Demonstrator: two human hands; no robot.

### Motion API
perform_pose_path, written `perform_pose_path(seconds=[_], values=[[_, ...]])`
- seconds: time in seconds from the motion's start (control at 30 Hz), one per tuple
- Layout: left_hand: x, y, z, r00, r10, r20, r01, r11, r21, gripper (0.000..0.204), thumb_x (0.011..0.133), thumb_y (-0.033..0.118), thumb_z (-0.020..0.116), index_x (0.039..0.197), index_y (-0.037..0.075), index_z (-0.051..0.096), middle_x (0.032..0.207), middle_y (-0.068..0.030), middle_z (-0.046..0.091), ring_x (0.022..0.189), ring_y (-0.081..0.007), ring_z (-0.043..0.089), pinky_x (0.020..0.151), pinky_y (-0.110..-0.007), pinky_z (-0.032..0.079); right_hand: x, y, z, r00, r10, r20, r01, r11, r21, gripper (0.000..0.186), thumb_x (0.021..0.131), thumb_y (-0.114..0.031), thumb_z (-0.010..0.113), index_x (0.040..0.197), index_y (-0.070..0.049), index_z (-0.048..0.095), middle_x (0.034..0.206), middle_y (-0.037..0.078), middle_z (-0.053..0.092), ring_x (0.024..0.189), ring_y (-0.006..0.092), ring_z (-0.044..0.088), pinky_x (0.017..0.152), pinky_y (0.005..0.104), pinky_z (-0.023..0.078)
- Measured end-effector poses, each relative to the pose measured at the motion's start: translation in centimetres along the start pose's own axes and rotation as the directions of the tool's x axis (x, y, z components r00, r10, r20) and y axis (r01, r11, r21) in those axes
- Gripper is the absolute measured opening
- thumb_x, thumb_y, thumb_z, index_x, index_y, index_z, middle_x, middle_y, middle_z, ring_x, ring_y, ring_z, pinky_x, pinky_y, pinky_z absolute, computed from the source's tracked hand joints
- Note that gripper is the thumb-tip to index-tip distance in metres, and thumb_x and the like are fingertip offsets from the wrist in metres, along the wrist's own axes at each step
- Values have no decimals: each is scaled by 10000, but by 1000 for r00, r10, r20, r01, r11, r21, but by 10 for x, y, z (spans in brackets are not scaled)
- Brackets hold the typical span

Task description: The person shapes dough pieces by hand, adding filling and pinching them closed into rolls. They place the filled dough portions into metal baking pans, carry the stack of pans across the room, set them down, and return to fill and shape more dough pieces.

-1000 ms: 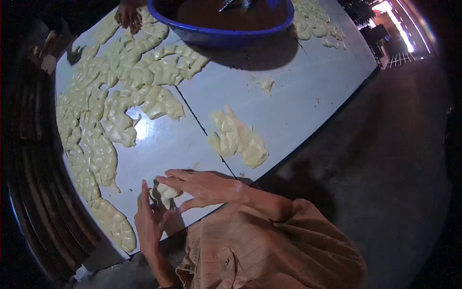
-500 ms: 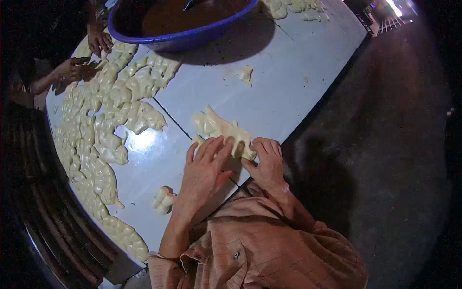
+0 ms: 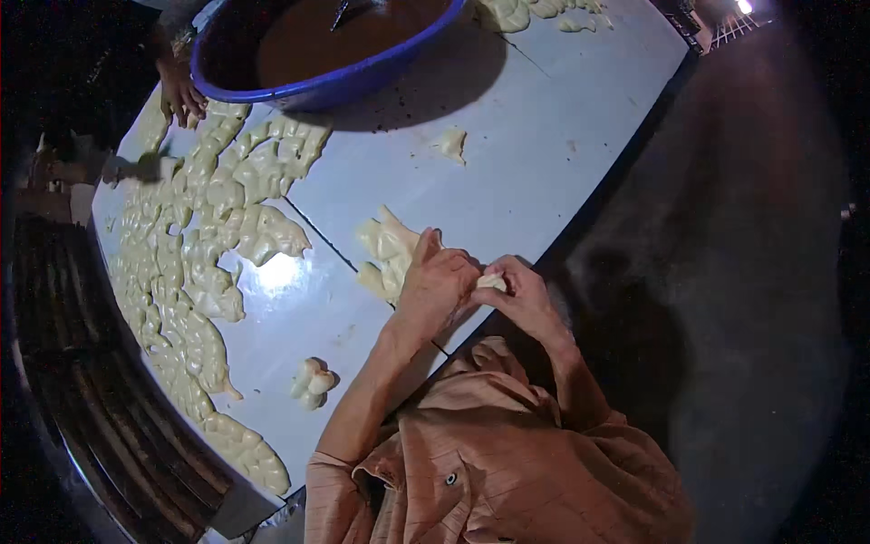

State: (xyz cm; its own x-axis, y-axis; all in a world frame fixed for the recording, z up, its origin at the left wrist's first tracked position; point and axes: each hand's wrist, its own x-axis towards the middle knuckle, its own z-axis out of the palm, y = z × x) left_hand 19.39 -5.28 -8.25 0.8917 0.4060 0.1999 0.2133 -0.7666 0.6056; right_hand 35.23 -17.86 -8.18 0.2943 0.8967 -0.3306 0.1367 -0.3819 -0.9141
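Observation:
A pale, flattened sheet of dough (image 3: 388,254) lies near the table edge in front of me. My left hand (image 3: 439,286) is closed over its right part, fingers curled together and partly hiding it. Beside it, my right hand (image 3: 527,301) pinches a small rounded lump of dough (image 3: 491,283) between thumb and fingers, close against the left fingertips. Whether that lump still joins the sheet is hidden by my left hand. Left of my left forearm, a little cluster of dough balls (image 3: 314,383) rests on the white tabletop (image 3: 362,349).
Many flattened, glossy dough pieces (image 3: 204,272) cover the table's left side. A blue basin (image 3: 381,68) of brown liquid stands at the far side. Another person's hand (image 3: 184,98) touches dough at far left. A small dough scrap (image 3: 451,145) lies beyond my hands.
My left hand has moved right and curled over the dough, where its fingers were spread before. My right hand now pinches a rounded lump. The other person's nearer hand has drawn back left.

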Motion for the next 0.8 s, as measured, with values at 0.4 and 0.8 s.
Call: perform_pose_path(seconds=[0.4,0.8], values=[[-2,28,9,992,-96,78,95,995,9,477,842,160,622,1309,94,553,982,-62,708,1011,-199,670,1185,-535,205,-5,-17,-18,1000,-11,2,11,955,-296,256,796,-110,705,1028,-20,643,834,126,665,762,159,638,714,326,512],[-11,34,11,991,-58,-123,58,998,-9,174,795,131,706,955,83,657,840,-49,696,894,-213,685,1147,-581,263,-15,7,-12,982,-182,-50,181,983,-22,252,834,-171,753,997,-21,632,890,72,678,799,153,628,730,307,509]])
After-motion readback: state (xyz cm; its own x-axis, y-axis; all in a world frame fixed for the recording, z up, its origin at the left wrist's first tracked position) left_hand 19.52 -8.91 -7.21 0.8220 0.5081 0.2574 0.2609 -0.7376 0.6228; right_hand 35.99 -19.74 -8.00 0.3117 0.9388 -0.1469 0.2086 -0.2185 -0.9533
